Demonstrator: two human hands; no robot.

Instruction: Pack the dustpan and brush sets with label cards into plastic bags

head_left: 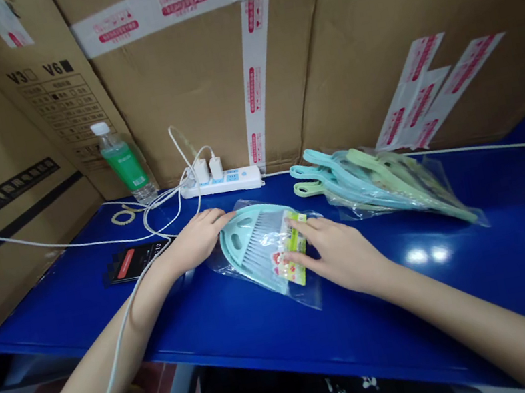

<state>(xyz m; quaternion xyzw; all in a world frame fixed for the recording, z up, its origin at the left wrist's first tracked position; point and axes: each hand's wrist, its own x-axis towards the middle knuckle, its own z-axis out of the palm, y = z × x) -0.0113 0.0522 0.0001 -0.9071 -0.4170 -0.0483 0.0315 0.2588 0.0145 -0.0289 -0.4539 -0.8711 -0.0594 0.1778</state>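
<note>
Right hand (335, 248) on the card, left hand (199, 238) at the rim

Between them, a pale turquoise dustpan (239, 238) with a grey-bristled brush (265, 240) lies in clear film on the blue table (392, 329), near mid-view. Left fingers, bent and palm down, touch its rim between ten and eleven o'clock, forearm coming from eight; whether they pinch, I cannot tell. At three, the right thumb and forefinger spread over the yellow-green card (297, 261), forearm from four; I cannot tell if they grip. Outward: bagged dustpan sets (377, 183) between two and three, power strip (244, 178) at eleven, bottle (125, 166) at ten.
</note>
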